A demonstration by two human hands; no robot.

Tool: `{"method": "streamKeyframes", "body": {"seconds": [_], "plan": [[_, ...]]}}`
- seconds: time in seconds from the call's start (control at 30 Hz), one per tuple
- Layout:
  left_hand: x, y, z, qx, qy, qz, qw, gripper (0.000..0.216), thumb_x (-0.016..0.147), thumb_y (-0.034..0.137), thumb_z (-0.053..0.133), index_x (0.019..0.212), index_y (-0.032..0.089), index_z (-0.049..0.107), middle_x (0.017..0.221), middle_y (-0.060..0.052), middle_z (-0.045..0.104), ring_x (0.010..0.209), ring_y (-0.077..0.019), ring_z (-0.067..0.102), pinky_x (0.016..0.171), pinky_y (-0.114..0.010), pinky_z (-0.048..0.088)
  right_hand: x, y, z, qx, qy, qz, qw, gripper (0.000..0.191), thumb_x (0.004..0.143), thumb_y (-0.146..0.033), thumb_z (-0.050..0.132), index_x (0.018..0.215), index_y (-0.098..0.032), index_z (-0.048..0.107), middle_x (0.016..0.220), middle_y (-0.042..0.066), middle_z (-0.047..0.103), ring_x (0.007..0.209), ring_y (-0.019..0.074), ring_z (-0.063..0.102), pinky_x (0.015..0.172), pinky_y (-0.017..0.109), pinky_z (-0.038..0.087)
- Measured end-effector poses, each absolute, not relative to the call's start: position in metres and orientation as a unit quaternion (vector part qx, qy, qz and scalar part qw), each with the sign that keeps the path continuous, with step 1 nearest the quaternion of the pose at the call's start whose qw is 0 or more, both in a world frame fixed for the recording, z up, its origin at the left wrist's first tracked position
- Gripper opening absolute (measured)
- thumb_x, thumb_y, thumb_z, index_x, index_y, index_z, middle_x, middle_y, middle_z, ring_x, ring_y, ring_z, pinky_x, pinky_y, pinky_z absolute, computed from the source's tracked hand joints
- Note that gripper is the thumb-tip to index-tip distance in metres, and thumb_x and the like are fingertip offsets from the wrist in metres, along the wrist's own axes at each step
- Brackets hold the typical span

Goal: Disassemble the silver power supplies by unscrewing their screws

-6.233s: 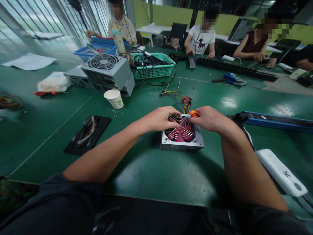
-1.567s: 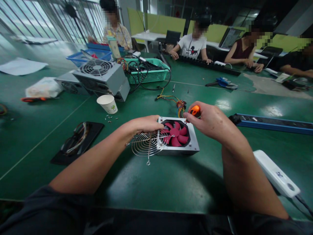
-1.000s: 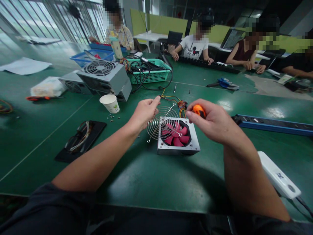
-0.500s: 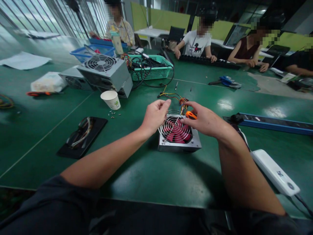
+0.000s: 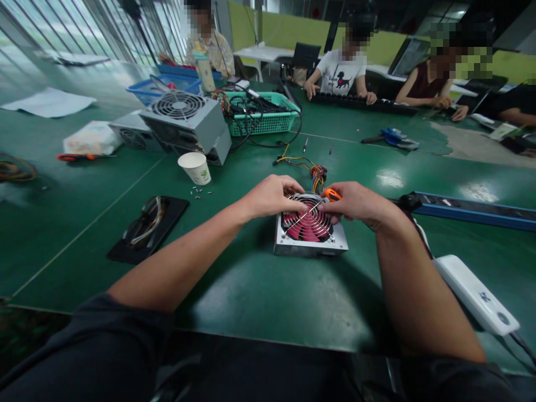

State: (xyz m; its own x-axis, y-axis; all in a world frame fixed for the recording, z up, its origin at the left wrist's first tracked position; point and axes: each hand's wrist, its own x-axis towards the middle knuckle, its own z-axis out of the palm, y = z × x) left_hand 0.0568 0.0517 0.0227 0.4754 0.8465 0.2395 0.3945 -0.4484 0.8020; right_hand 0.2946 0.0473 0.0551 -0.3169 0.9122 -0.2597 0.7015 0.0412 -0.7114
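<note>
In front of me a metal power supply point(image 5: 310, 249) lies on the green table, its red-bladed fan point(image 5: 309, 230) facing up. A round wire fan guard point(image 5: 317, 219) covers the fan. My left hand point(image 5: 276, 196) grips the guard's upper left part with bent fingers and thumb. My right hand point(image 5: 354, 202) is at the guard's upper right edge, fingers curled. An orange-handled tool point(image 5: 333, 194) sits in that hand, its far end hidden. Behind the power supply lies its bundle of coloured cables point(image 5: 319, 176).
A paper cup point(image 5: 195, 168) stands at the left behind several small screws point(image 5: 197, 194). Further back are stacked power supplies point(image 5: 188, 125) and a green basket point(image 5: 268, 121) of cables. A black tray point(image 5: 173, 223) lies left, a blue power strip point(image 5: 473, 215) right. People sit across the table.
The fan guard has shifted from a raised, left-leaning position to lie over the fan. My left hand has come right and down onto it. The right hand keeps the orange-handled tool.
</note>
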Motion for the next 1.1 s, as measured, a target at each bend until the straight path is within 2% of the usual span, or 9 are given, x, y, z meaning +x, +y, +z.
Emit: {"method": "streamKeyframes", "body": {"seconds": [0.13,0.2,0.33,0.4,0.53,0.7,0.9,1.03,1.1], "plan": [[0.054,0.053,0.025,0.828,0.362,0.302,0.305,0.031,0.070,0.028,0.085,0.097,0.016,0.079,0.108,-0.008,0.072,0.099,-0.0212,0.066,0.091,-0.034,0.051,0.294,0.047,0.057,-0.561,-0.747,0.345,0.095,0.023,0.082,-0.038,0.073,0.093,-0.019,0.068,0.059,0.000,0.069,0.051,0.0147,0.064,0.045,0.024,0.042],[0.055,0.054,0.023,0.818,0.364,0.320,0.310,0.027,0.071,0.025,0.083,0.096,0.017,0.079,0.110,-0.008,0.072,0.103,-0.0215,0.066,0.095,-0.036,0.051,0.295,0.046,0.060,-0.564,-0.745,0.341,0.108,0.023,0.083,-0.038,0.073,0.094,-0.018,0.068,0.058,-0.001,0.067,0.050,0.0134,0.062,0.045,0.024,0.041],[0.059,0.054,0.022,0.762,0.360,0.401,0.359,0.023,0.075,0.021,0.077,0.097,0.014,0.079,0.119,-0.011,0.071,0.102,-0.0201,0.068,0.093,-0.036,0.053,0.297,0.045,0.064,-0.571,-0.718,0.357,0.175,0.028,0.082,-0.037,0.074,0.102,-0.018,0.069,0.059,-0.002,0.065,0.050,0.0123,0.060,0.041,0.023,0.037],[0.058,0.054,0.023,0.754,0.358,0.408,0.371,0.023,0.075,0.021,0.077,0.097,0.013,0.079,0.118,-0.011,0.071,0.100,-0.0198,0.068,0.091,-0.035,0.054,0.298,0.045,0.064,-0.566,-0.717,0.371,0.168,0.029,0.082,-0.039,0.075,0.102,-0.018,0.069,0.061,-0.001,0.066,0.051,0.0125,0.061,0.041,0.022,0.037],[0.055,0.054,0.027,0.804,0.357,0.334,0.338,0.023,0.072,0.022,0.080,0.094,0.015,0.081,0.108,-0.009,0.073,0.098,-0.0211,0.068,0.093,-0.035,0.052,0.297,0.046,0.060,-0.552,-0.737,0.373,0.116,0.022,0.084,-0.038,0.072,0.094,-0.019,0.067,0.062,0.000,0.069,0.052,0.0142,0.064,0.044,0.024,0.042],[0.052,0.054,0.028,0.842,0.354,0.261,0.312,0.022,0.074,0.024,0.081,0.096,0.018,0.081,0.112,-0.008,0.072,0.101,-0.0208,0.067,0.095,-0.034,0.050,0.295,0.048,0.056,-0.543,-0.767,0.333,0.070,0.020,0.084,-0.039,0.071,0.086,-0.020,0.064,0.063,0.000,0.070,0.052,0.0156,0.065,0.050,0.028,0.047],[0.052,0.053,0.028,0.851,0.351,0.251,0.301,0.022,0.076,0.025,0.080,0.097,0.018,0.080,0.113,-0.007,0.071,0.104,-0.0209,0.066,0.097,-0.033,0.049,0.293,0.043,0.063,-0.550,-0.780,0.297,0.043,0.025,0.086,-0.042,0.069,0.095,-0.019,0.066,0.060,-0.001,0.068,0.050,0.0146,0.063,0.050,0.027,0.045],[0.052,0.054,0.025,0.865,0.343,0.238,0.280,0.025,0.079,0.026,0.078,0.103,0.017,0.078,0.115,-0.008,0.071,0.105,-0.0208,0.066,0.098,-0.033,0.049,0.292,0.042,0.066,-0.564,-0.785,0.256,0.033,0.051,0.082,-0.044,0.073,0.124,-0.017,0.064,0.064,-0.001,0.069,0.053,0.0160,0.064,0.053,0.028,0.047],[0.051,0.056,0.022,0.874,0.342,0.230,0.259,0.025,0.080,0.027,0.077,0.104,0.017,0.078,0.115,-0.008,0.072,0.105,-0.0210,0.066,0.097,-0.033,0.049,0.293,0.043,0.066,-0.560,-0.788,0.253,0.027,0.056,0.082,-0.044,0.073,0.129,-0.017,0.063,0.067,0.000,0.070,0.054,0.0160,0.064,0.054,0.029,0.048]]}}
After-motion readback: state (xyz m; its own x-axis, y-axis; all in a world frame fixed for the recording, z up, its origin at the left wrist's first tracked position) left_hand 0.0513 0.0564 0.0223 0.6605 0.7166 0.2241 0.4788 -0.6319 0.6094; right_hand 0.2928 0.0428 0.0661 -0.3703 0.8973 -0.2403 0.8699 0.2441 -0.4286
